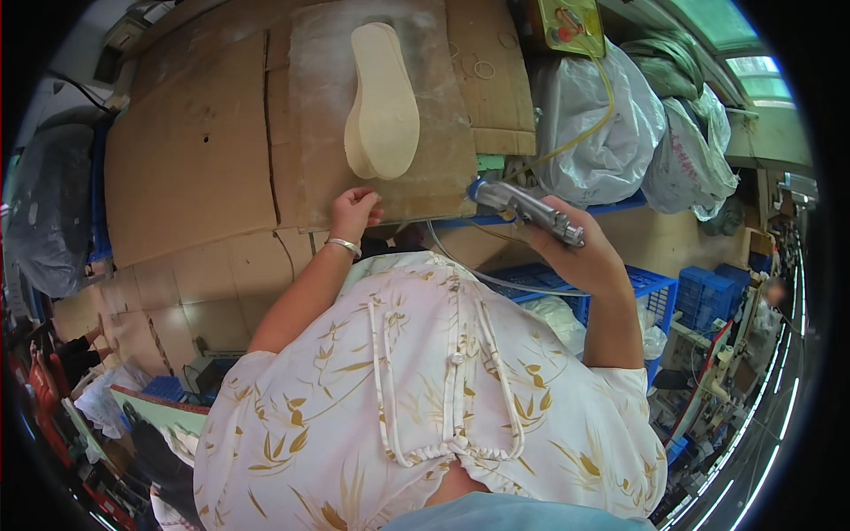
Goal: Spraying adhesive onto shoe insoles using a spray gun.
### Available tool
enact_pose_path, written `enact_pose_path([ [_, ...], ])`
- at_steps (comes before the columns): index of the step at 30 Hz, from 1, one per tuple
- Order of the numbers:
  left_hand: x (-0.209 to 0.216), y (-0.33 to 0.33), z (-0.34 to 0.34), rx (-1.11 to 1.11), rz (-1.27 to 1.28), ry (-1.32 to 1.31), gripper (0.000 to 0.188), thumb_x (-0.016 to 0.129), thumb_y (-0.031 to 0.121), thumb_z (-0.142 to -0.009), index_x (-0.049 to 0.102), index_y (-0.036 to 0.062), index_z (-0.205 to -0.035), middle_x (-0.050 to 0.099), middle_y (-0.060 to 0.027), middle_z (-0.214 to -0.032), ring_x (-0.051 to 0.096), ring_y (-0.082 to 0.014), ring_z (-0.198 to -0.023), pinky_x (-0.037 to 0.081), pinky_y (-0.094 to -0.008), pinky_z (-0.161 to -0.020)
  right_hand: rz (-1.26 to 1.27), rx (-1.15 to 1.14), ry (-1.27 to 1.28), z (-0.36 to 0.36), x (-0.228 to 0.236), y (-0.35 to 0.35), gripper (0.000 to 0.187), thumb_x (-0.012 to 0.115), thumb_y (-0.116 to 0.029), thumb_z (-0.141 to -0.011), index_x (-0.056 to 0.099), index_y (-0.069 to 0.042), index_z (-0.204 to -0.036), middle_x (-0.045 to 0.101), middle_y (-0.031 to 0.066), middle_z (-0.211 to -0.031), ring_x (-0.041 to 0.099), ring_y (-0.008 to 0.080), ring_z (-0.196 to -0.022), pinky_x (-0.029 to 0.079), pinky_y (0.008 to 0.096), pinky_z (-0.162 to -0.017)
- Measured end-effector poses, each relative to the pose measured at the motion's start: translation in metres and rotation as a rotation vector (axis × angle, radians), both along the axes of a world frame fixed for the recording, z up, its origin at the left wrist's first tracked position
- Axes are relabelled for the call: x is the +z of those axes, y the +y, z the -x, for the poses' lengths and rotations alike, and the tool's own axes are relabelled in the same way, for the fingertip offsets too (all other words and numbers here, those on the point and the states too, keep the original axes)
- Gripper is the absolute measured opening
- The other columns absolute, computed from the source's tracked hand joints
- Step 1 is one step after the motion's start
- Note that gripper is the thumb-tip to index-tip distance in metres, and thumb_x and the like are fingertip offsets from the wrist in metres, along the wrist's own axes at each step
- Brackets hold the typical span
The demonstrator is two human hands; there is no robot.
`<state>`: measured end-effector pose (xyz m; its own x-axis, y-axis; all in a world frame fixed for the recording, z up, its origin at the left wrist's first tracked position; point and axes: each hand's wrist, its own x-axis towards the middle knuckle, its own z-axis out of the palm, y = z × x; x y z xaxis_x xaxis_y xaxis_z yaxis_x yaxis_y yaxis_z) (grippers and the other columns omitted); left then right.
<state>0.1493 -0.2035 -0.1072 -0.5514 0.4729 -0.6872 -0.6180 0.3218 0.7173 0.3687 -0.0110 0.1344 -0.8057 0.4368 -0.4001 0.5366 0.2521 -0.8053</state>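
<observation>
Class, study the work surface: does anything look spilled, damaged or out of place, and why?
Yes, mildly: the brown sheet under the pale insoles bears whitish smears, possibly dried residue, unlike the plainer cardboard at left. That cardboard has a small dark spot, perhaps a hole.

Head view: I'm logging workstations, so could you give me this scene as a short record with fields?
Left hand: fingers curled at the cardboard's near edge; whether they hold anything is unclear
Right hand: grips a silver spray gun with a blue tip
Work surface: brown cardboard
On it: cream sole-shaped pieces, apparently stacked, touched by neither hand
To the right: white plastic bag, blue crates
</observation>
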Motion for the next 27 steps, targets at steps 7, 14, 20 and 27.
enact_pose_path([
  [7, -0.003, -0.019, 0.008, 0.081, 0.083, 0.083, 0.019, 0.062, 0.013, -0.085, 0.06, 0.0024, -0.101, 0.063, -0.0032, -0.082, 0.061, -0.0104, -0.06, 0.048, -0.0203, -0.048, -0.118, -0.002, 0.087, 0.017, 0.0, 0.002, 0.015, 0.065, -0.016, -0.086, 0.058, -0.004, -0.091, 0.053, 0.0065, -0.065, 0.043, 0.0152, -0.058, 0.04, 0.0289, -0.056],
  [14, -0.005, -0.026, 0.012, 0.096, 0.098, 0.128, 0.019, 0.062, 0.012, -0.085, 0.06, 0.0044, -0.102, 0.063, -0.0018, -0.082, 0.06, -0.009, -0.061, 0.048, -0.0199, -0.049, -0.042, -0.007, -0.003, 0.016, -0.001, 0.005, 0.015, 0.065, -0.017, -0.086, 0.058, -0.005, -0.092, 0.051, 0.0037, -0.064, 0.043, 0.0125, -0.057, 0.039, 0.0284, -0.055],
  [20, -0.007, -0.021, 0.008, 0.06, 0.07, 0.157, 0.023, 0.063, 0.012, -0.083, 0.059, 0.0037, -0.104, 0.063, -0.0017, -0.087, 0.058, -0.0083, -0.062, 0.047, -0.0211, -0.051, -0.093, -0.003, 0.102, 0.045, -0.008, 0.008, 0.015, 0.065, -0.018, -0.086, 0.057, -0.006, -0.091, 0.05, 0.002, -0.064, 0.044, 0.0119, -0.059, 0.039, 0.0277, -0.055],
  [27, -0.02, -0.021, 0.011, 0.067, 0.053, 0.241, 0.023, 0.062, 0.012, -0.084, 0.06, 0.0033, -0.105, 0.063, -0.0017, -0.086, 0.058, -0.0086, -0.063, 0.047, -0.0223, -0.051, -0.028, -0.022, 0.145, 0.038, -0.007, 0.011, 0.014, 0.065, -0.016, -0.086, 0.057, -0.005, -0.092, 0.051, 0.0025, -0.065, 0.044, 0.0123, -0.06, 0.039, 0.0277, -0.056],
])
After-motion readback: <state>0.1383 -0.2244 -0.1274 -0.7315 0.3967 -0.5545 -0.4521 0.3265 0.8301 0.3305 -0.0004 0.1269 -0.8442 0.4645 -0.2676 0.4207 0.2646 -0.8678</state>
